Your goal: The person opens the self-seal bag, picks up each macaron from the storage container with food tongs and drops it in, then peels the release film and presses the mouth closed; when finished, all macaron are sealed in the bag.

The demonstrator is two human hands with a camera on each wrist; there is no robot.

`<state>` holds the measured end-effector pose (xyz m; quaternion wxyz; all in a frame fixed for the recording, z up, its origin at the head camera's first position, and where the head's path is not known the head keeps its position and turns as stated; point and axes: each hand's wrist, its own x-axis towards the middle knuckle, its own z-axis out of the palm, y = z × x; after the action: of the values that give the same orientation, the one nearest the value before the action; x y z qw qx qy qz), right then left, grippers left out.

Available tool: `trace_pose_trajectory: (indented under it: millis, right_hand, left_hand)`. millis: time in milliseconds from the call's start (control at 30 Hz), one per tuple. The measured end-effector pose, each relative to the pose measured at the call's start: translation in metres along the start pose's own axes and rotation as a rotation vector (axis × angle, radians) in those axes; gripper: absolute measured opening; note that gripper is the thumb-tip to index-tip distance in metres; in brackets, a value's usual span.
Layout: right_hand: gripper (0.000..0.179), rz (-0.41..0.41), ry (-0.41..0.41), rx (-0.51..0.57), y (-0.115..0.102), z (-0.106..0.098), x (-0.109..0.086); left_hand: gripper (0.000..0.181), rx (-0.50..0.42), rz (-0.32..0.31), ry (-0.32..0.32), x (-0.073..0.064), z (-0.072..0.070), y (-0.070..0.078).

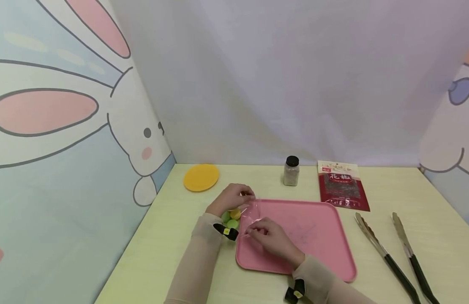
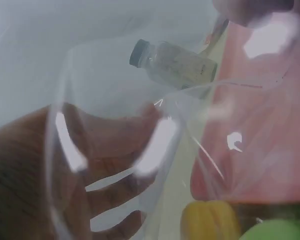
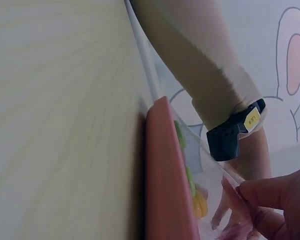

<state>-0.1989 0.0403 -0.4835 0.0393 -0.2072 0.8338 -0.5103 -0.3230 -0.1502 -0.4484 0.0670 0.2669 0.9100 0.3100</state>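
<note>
A clear plastic bag [image 1: 251, 213] stretches between my two hands above the left edge of the pink tray [image 1: 314, 236]. My left hand [image 1: 231, 198] pinches its far side. The right hand [image 1: 276, 241] pinches the near side between thumb and fingers, over the tray. Beside the tray, partly behind the left wrist, lie several small round green pieces [image 1: 232, 224] and a ribbed yellow piece [image 1: 235, 214]. In the left wrist view, the yellow piece [image 2: 210, 220] shows below the bag, and the left fingers [image 2: 115, 170] appear through the film.
At the back left lies a yellow disc [image 1: 201, 177]. A black-capped jar [image 1: 291, 171] stands behind the tray, with a red spice packet [image 1: 342, 185] to its right. Metal tongs with black handles [image 1: 399, 274] lie spread on the right.
</note>
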Motion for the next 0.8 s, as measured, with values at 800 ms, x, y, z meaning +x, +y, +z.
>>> trace_pose_trajectory:
  millis: [800]
  right_hand:
    - [0.018,-0.614,0.362,-0.221,-0.068,-0.074,0.011]
  left_hand:
    - [0.005,-0.286,0.347,0.517,-0.099,-0.123,0.046]
